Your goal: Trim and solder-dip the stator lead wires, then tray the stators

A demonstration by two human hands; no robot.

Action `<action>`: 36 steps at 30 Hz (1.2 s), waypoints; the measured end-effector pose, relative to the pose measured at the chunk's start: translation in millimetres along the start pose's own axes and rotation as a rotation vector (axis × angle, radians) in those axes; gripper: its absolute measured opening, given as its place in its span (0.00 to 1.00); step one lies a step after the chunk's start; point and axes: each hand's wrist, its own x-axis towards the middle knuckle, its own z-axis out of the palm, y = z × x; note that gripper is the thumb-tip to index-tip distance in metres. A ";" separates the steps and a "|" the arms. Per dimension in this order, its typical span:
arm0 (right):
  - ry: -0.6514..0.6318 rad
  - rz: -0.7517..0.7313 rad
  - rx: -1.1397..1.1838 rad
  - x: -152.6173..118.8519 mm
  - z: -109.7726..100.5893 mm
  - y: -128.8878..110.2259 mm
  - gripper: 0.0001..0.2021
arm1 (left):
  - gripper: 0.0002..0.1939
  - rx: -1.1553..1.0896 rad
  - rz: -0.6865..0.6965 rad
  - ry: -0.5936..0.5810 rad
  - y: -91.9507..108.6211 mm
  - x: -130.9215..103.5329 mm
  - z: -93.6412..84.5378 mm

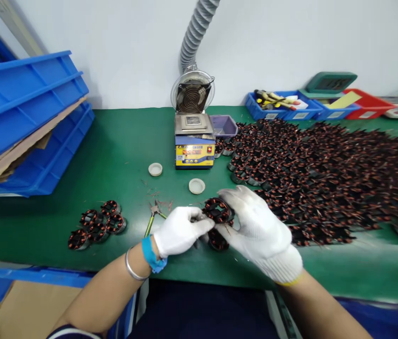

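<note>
A motor stator (216,210), a black ring with copper windings, is held up over the bench. My right hand (255,226), in a white knit glove, wraps round its right side. My left hand (185,229), gloved in white too, has thumb and fingers pinched at its lower left edge; whether they grip the rim or a lead wire is too small to tell. Just below the held piece is a second stator (218,240), partly hidden. Green-handled wire cutters (154,214) lie left of my left hand, their handles partly covered by it.
Several stators (98,223) sit at left; a dense mass of them (312,174) covers the right. A solder pot (194,148) with a fume hose (199,30) stands behind two small white dishes (196,186) (155,169). Blue bins (29,99) are stacked left; tool trays (280,113) line the back.
</note>
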 end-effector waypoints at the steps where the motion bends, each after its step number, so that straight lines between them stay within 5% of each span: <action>1: -0.013 -0.002 0.002 0.1 0.0 -0.3 0.23 | 0.17 -0.051 0.002 0.027 0.4 0.8 -0.8; 6: -0.057 -0.021 0.025 1.9 -2.5 -4.9 0.24 | 0.20 -0.238 0.261 0.537 12.6 2.0 -17.9; 16: -0.021 0.086 0.006 -0.5 -1.8 4.5 0.21 | 0.17 -0.073 -0.007 0.113 8.6 1.9 -11.4; 21: 0.000 0.008 -0.019 5.6 -7.0 4.5 0.21 | 0.17 -0.066 0.146 0.366 8.6 6.5 -12.5; 25: -0.002 -0.003 0.032 5.0 -2.8 -2.7 0.23 | 0.12 0.044 0.203 0.284 5.8 7.3 -5.5; 30: -0.014 0.208 0.094 -2.9 2.6 2.6 0.22 | 0.09 0.017 0.223 0.278 8.7 3.6 -9.0; 33: -0.112 0.315 0.038 4.9 8.3 16.1 0.23 | 0.11 -0.082 0.259 0.410 7.9 8.0 -19.3; 36: -0.359 0.406 -0.100 25.8 18.9 32.8 0.24 | 0.16 -0.189 0.251 0.543 1.7 18.5 -31.1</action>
